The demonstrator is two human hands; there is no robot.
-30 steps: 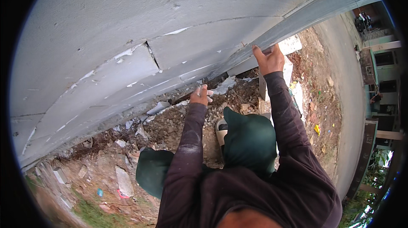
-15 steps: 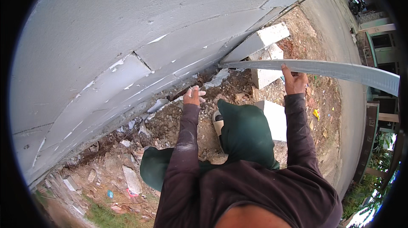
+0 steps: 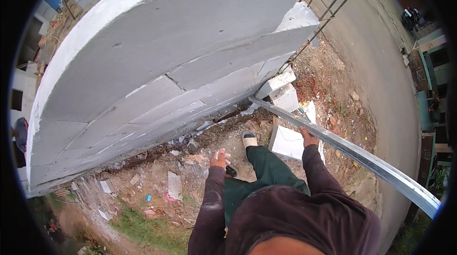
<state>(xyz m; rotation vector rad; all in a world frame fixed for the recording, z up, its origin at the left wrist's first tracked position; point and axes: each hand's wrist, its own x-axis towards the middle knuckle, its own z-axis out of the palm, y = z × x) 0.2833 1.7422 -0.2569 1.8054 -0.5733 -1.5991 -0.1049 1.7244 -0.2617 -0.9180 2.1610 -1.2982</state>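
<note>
My right hand (image 3: 309,138) is closed around a long grey metal straightedge (image 3: 354,156). The bar slants from the foot of a grey block wall (image 3: 157,64), with its near end reaching out to the lower right. Low in front of my body is my left hand (image 3: 219,159), its fingers loosely bent and apart with nothing in them. It is near my sandalled feet and touches neither the bar nor the wall. A white block (image 3: 287,143) lies on the ground just left of my right hand.
Two pale blocks (image 3: 281,88) lean at the wall's far end, under an upright steel rebar cage (image 3: 328,14). Rubble and broken pieces (image 3: 174,185) litter the dirt along the wall. A paved lane (image 3: 385,88) runs on the right; grass (image 3: 147,224) grows at lower left.
My view has risen and drawn back, so the wall's top now shows. The straightedge's near end has swung downward in view. My left hand stays empty, and my right keeps its grip.
</note>
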